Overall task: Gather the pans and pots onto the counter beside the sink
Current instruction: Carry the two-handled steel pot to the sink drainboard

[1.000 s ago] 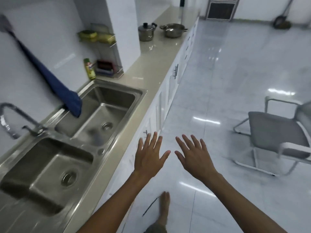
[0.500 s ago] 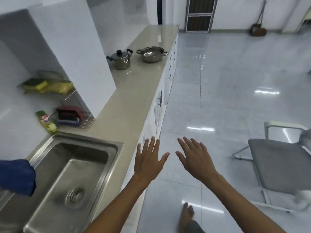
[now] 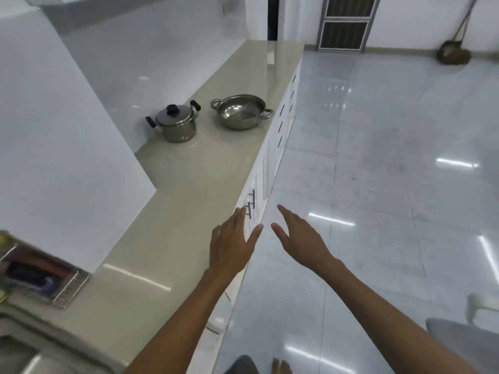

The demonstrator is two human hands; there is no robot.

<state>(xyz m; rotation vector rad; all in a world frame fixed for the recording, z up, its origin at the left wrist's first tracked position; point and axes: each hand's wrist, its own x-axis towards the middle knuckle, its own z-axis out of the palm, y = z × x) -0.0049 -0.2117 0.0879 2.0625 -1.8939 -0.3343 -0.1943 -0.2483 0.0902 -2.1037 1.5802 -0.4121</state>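
A person's left hand (image 3: 232, 242) and right hand (image 3: 299, 238) reached forward, fingers spread, each grip released and holding nothing. Far along the table (image 3: 189, 190) stood a lidded pot (image 3: 175, 125) and, just beside it, an open pan (image 3: 241, 112). Neither appeared moved toward the sink (image 3: 24, 354) yet; gathering seemed barely begun.

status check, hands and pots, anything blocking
Left hand and right hand open, empty. Lidded pot and open pan far down the counter. Path clear.
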